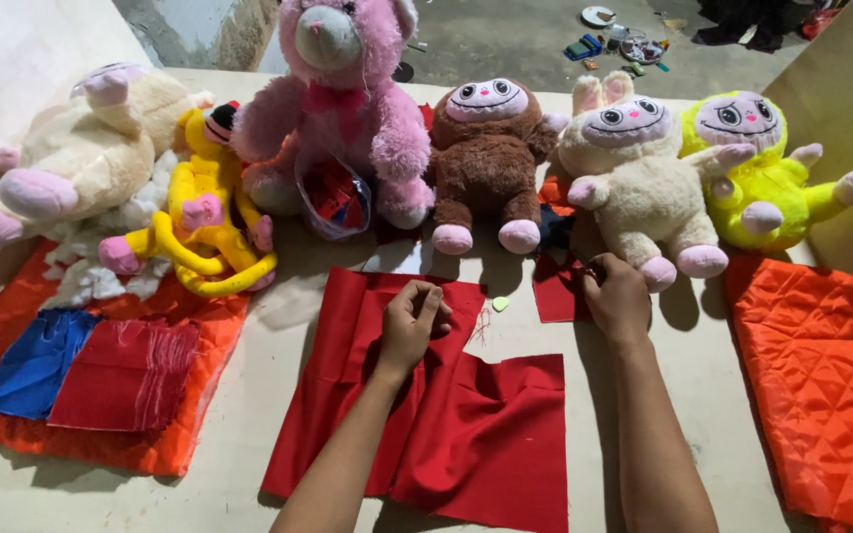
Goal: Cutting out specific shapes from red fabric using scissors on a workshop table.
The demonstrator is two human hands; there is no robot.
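Here I look down on a pale, cream-coloured table (249, 464) that fills most of the frame, and beyond its far edge, at the top, I see a grey concrete floor (505, 39) with small odds and ends (616, 39) scattered at upper right. A pale wall or board rises at upper left, another at the right edge.

My left hand (409, 326) sits in the middle of the frame, fingers curled and pressing down on a large piece of red cloth (446, 424) that spreads from the centre to the lower middle, creased and folded over itself. My right hand (616, 296) is just right of centre, fingers bent and pinching at the edge of a smaller red cloth piece (555, 291); I cannot tell exactly how it grips. A small pale green chip (500, 303) lies on the bare table between the hands.

Along the back of the table stands a row of soft toys: a cream and pink plush (71, 158) lying at upper left, a yellow monkey (204, 217), a big pink bear (348, 109) with a clear bag (333, 202) of red bits in its lap, a brown doll (486, 158), a cream doll (634, 178) and a bright yellow-green doll (762, 178).

At left an orange quilted sheet (81, 444) carries a blue cloth (32, 360) and a stack of red squares (125, 375), with white stuffing (91, 276) above. Another orange quilted piece (812, 385) lies at lower right.
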